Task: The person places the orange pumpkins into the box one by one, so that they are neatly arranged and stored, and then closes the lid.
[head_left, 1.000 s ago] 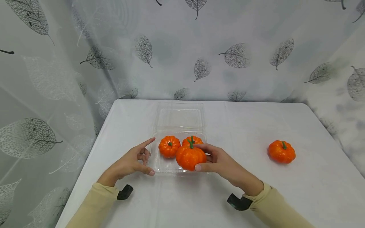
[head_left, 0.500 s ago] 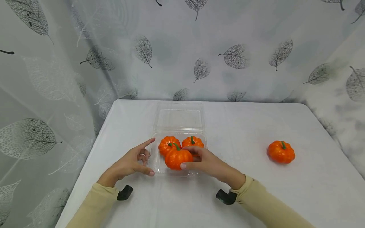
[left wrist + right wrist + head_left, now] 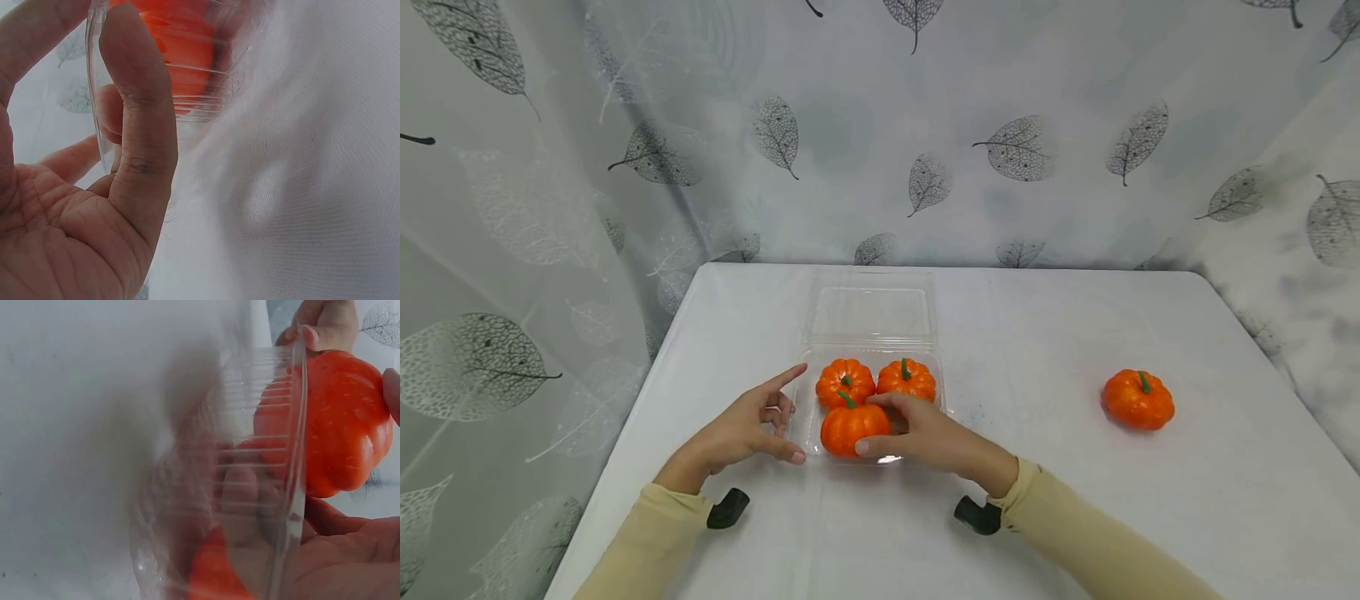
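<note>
My right hand [image 3: 925, 435] grips a small orange pumpkin [image 3: 842, 429] with a green stem, thumb in front and fingers behind. That pumpkin is at the front of a clear plastic clamshell box [image 3: 805, 432]; in the right wrist view the pumpkin [image 3: 347, 422] stands partly above the box's rim. Two more pumpkins, one on the left [image 3: 844, 382] and one on the right [image 3: 907, 379], sit behind it in the box. At the box's left front corner rests my left hand [image 3: 741, 432], index finger and thumb extended, other fingers bent. The left wrist view shows its thumb [image 3: 140, 112] against the rim.
The box's lid [image 3: 872, 310] lies open toward the back. A further orange pumpkin [image 3: 1138, 401] lies on the white table [image 3: 1037, 333] at the right. Behind the table hangs a leaf-print curtain [image 3: 842, 133].
My right hand has carried its pumpkin leftward and down into the front of the box, uncovering the right rear pumpkin. The left hand has stayed in place.
</note>
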A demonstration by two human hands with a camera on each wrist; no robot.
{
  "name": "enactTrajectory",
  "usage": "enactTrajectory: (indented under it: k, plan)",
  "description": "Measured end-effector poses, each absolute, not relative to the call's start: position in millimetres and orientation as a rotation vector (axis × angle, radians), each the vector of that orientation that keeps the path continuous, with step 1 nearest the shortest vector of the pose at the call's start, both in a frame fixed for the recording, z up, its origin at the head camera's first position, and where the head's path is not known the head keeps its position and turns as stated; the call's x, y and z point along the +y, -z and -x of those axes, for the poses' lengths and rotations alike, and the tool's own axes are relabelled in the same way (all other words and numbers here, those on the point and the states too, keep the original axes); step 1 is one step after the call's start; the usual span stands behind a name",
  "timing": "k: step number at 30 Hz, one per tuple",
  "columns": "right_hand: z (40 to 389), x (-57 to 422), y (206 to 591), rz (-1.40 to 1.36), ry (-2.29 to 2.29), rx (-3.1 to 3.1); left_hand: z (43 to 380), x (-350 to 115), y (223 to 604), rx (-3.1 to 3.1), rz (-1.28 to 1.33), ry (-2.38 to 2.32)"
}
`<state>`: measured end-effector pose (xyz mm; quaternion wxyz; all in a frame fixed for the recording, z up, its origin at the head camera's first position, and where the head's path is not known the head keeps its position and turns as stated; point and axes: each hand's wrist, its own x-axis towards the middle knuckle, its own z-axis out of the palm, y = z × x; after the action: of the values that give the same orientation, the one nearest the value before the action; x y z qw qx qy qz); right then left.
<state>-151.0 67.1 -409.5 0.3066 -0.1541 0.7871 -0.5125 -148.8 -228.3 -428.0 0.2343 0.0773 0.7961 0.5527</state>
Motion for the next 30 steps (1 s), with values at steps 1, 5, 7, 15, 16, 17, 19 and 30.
enactTrajectory:
  k: [1,5,7,15,16,17,19,30]
  plan:
    - [150.9,66.0,410.1,0.407,1.349,2.09,148.8,-228.3,428.1,2.183,-0.215,-1.519]
    - [150.7,63.2,412.0,0.424,1.326,2.118,149.1,-228.3,428.1,2.185,-0.23,-1.52]
    - [150.8,62.3,411.6,0.431,1.314,2.134,149.1,-228.3,427.9,2.185,-0.234,-1.521]
    - [151.6,58.2,411.5,0.426,1.239,2.199,149.5,-228.6,427.5,2.194,-0.233,-1.515]
    - [151.5,57.7,411.7,0.427,1.237,2.199,149.5,-228.7,427.5,2.194,-0.233,-1.515]
    - [151.8,57.4,412.4,0.425,1.231,2.201,149.5,-228.7,427.6,2.194,-0.234,-1.515]
    - [152.1,56.7,413.5,0.428,1.227,2.2,149.6,-228.6,427.9,2.19,-0.234,-1.518]
    - [154.3,54.7,417.3,0.457,1.202,2.223,149.6,-229.5,429.2,2.171,-0.231,-1.534]
